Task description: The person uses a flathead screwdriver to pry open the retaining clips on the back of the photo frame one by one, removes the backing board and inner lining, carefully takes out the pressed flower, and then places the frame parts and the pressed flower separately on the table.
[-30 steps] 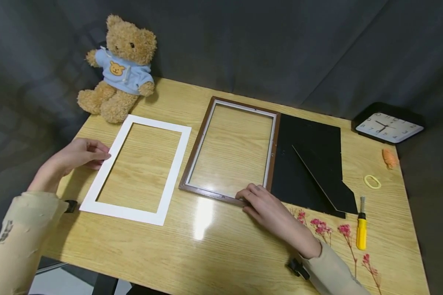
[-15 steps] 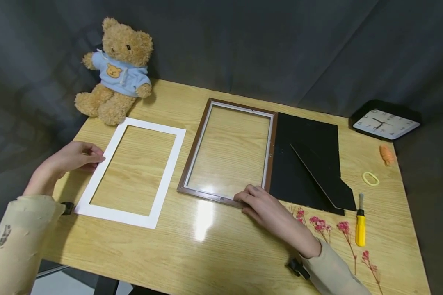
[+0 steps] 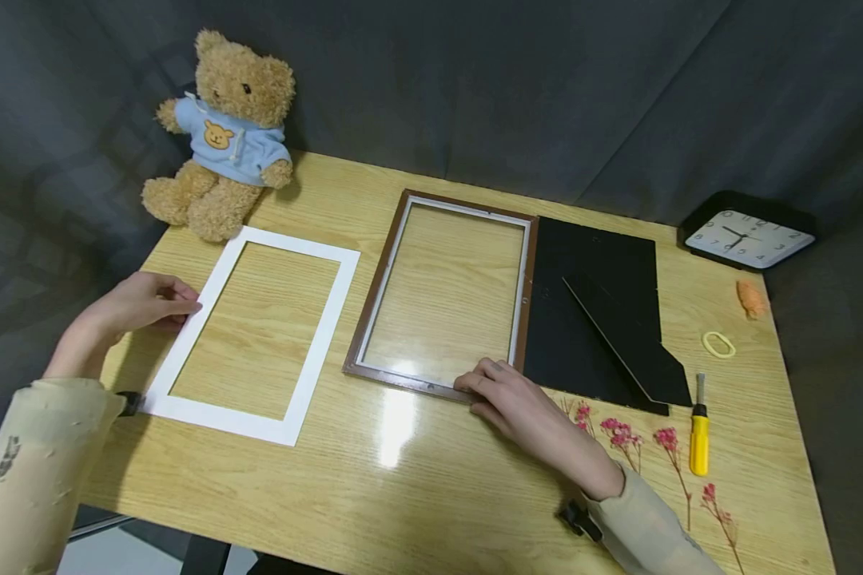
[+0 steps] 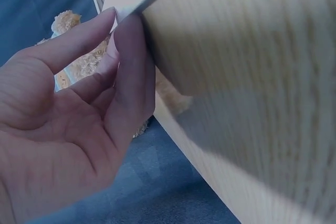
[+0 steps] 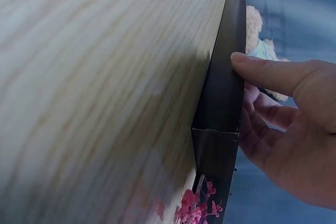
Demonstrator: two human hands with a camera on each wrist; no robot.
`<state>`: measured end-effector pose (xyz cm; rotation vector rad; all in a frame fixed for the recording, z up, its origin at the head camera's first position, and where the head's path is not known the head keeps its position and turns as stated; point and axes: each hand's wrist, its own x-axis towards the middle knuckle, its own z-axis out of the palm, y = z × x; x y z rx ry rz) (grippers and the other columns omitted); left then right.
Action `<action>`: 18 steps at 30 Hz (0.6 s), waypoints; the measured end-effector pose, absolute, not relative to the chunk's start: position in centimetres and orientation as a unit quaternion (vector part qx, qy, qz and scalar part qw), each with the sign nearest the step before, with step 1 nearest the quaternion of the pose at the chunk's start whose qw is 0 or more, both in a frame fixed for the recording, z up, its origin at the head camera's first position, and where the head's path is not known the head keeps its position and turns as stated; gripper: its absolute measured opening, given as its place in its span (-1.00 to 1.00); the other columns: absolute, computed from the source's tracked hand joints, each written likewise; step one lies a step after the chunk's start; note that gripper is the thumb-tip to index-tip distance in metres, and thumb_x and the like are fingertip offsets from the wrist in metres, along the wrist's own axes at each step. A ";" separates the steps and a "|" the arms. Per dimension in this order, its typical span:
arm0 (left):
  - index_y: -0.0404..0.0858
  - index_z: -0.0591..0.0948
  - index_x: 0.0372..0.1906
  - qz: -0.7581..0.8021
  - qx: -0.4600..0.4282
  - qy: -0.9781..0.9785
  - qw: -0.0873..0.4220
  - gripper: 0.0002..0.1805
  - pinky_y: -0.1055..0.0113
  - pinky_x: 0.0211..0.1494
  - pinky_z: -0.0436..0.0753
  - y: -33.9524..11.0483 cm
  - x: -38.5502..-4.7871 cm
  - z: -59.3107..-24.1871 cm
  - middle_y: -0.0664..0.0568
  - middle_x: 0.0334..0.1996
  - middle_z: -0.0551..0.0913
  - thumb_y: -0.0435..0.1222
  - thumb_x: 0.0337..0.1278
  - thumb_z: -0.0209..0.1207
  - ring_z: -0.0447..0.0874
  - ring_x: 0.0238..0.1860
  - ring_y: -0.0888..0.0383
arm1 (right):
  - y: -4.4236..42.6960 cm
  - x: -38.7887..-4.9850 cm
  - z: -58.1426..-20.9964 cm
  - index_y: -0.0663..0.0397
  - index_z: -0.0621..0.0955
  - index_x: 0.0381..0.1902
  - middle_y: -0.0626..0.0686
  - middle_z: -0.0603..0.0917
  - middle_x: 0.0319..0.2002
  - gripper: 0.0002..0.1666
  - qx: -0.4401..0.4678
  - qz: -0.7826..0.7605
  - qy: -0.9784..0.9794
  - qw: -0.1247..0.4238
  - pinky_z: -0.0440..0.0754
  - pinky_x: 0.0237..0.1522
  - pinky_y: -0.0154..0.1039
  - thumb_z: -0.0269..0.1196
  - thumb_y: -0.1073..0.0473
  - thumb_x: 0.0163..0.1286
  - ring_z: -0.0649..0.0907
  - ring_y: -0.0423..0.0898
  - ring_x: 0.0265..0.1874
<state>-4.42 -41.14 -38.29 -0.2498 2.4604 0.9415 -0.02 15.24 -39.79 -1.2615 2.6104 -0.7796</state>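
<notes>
At the left of the head view, my left hand (image 3: 144,303) pinches the long left edge of a white picture mat (image 3: 316,343), which lies on the table. In the left wrist view, the thumb and fingers (image 4: 131,40) meet at the mat's edge. My right hand (image 3: 518,403) holds the near edge of a brown picture frame (image 3: 374,319) close to its near right corner. The right wrist view has the thumb (image 5: 262,69) against the frame's outer side, the other fingers over its top. The frame lies flat, and wood grain shows through its opening.
Right of the frame lies a black backing board (image 3: 597,255) with an easel leg (image 3: 636,351). Pink dried flowers (image 3: 665,439), a yellow-handled screwdriver (image 3: 700,443), a yellow ring (image 3: 718,345), an orange item (image 3: 750,299) and a clock (image 3: 748,238) are further right. A teddy bear (image 3: 233,144) sits back left.
My left hand and the white mat have shifted slightly left, away from the frame. The right hand keeps its hold on the frame. The head view has moved a little.
</notes>
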 end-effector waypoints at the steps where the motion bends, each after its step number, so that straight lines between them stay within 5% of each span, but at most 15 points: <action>1: -0.62 0.56 0.07 0.345 -0.091 0.902 0.244 -0.65 0.33 -0.29 0.74 -41.1 -4.4 -38.3 -0.08 -0.26 0.66 -0.33 0.54 0.24 0.68 -0.33 0.21 | 15.3 0.0 -39.8 0.08 0.74 0.11 -0.03 0.66 -0.11 -0.62 -0.419 -0.260 0.867 0.069 0.67 -0.18 -0.19 0.46 0.41 0.38 0.63 -0.12 -0.18; 12: -0.55 0.62 -0.05 0.293 -0.083 0.932 0.199 -0.70 0.32 -0.38 0.68 -40.3 -4.5 -37.8 -0.14 -0.30 0.69 -0.31 0.45 0.30 0.68 -0.37 0.14 | 15.2 0.0 -39.9 0.07 0.74 0.11 -0.03 0.66 -0.11 -0.62 -0.419 -0.260 0.867 0.065 0.68 -0.17 -0.20 0.47 0.41 0.37 0.63 -0.13 -0.17; 18: -0.51 0.64 0.10 0.279 -0.076 0.949 0.127 -0.62 0.29 -0.41 0.60 -37.5 -5.0 -36.2 -0.29 -0.20 0.74 -0.21 0.55 0.25 0.73 -0.38 0.07 | 15.2 0.0 -39.5 0.09 0.75 0.09 -0.02 0.66 -0.11 -0.66 -0.417 -0.254 0.870 0.073 0.68 -0.19 -0.20 0.47 0.38 0.39 0.63 -0.13 -0.17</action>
